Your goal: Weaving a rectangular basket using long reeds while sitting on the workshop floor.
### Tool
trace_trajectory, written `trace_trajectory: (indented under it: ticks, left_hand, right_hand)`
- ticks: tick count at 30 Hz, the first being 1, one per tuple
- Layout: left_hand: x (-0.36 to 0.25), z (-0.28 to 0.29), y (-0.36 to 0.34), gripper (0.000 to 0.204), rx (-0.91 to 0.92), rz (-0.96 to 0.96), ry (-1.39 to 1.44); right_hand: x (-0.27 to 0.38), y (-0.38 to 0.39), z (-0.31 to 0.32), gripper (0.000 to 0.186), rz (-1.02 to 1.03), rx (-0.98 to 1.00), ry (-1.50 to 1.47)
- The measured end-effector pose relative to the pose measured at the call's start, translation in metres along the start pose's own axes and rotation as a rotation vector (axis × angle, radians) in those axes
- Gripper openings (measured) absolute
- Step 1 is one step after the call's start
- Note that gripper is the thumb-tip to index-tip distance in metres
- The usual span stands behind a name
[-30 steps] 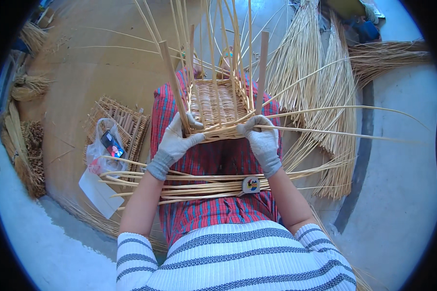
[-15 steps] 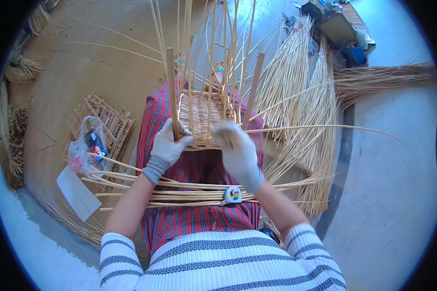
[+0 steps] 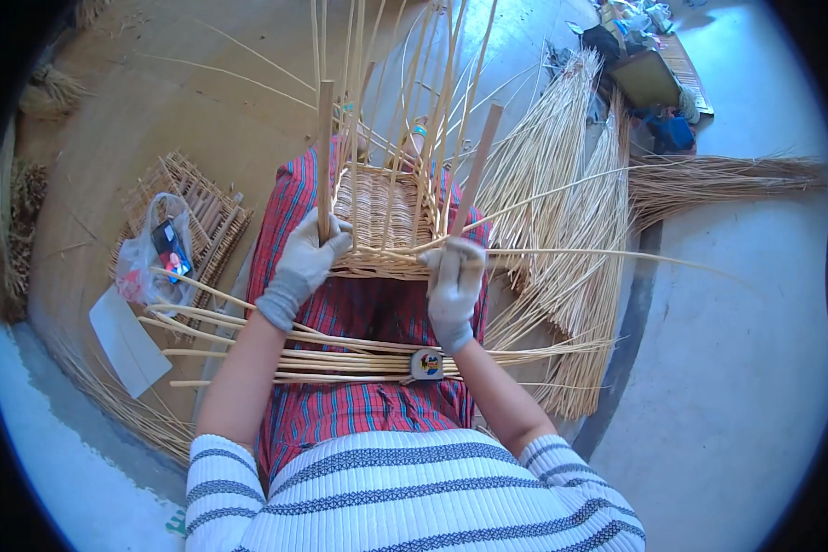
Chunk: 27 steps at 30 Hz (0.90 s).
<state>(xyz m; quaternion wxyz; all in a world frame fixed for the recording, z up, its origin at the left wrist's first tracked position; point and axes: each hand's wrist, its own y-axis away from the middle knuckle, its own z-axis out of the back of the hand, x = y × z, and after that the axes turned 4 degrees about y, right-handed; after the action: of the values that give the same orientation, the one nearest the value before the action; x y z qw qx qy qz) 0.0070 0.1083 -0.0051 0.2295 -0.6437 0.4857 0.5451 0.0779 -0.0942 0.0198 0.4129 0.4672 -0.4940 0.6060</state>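
A partly woven wicker basket [image 3: 377, 265] rests on my lap, with tall thin rods standing up from its sides. My left hand [image 3: 311, 250], in a pale work glove, is closed around the thick wooden corner stake [image 3: 326, 147] at the near left corner. At the near right corner, my gloved right hand [image 3: 455, 290] has its fingers curled in on a long willow rod [image 3: 607, 253] that sticks out to the right. Just above that hand, a second wooden stake [image 3: 478, 170] leans to the right.
Loose rods [image 3: 359, 363] lie across my thighs with a tape measure [image 3: 426, 365] on them. Bundles of pale rods [image 3: 543, 175] and a darker bundle [image 3: 722, 179] lie at the right. Woven panels [image 3: 216, 221], a plastic bag [image 3: 147, 267] and a white sheet [image 3: 129, 340] sit at the left.
My right hand has drawn toward the near right corner of the basket, its fingers now curled at the rod. My left hand keeps hold of the corner stake. The whole view has shifted slightly.
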Motion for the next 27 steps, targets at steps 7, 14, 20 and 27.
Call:
trace_trajectory:
  ticks: [7, 14, 20, 27]
  left_hand:
    - [0.006, -0.018, -0.015, 0.038, -0.364, 0.011, -0.526]
    - [-0.051, -0.037, 0.019, 0.024, -0.355, -0.644, -0.611]
    - [-0.018, -0.070, 0.007, 0.025, 0.177, 0.344, -0.362]
    - [0.066, -0.076, -0.016, 0.036, -0.176, -0.211, -0.552]
  right_hand:
    - [0.055, 0.036, -0.009, 0.011, 0.167, 0.291, 0.124]
    - [0.034, -0.017, 0.065, 0.015, -0.260, -0.098, -0.091]
    - [0.011, -0.038, 0.048, 0.015, 0.140, 0.067, 0.005]
    - [-0.008, -0.129, -0.095, 0.070, 0.373, 0.181, 0.624]
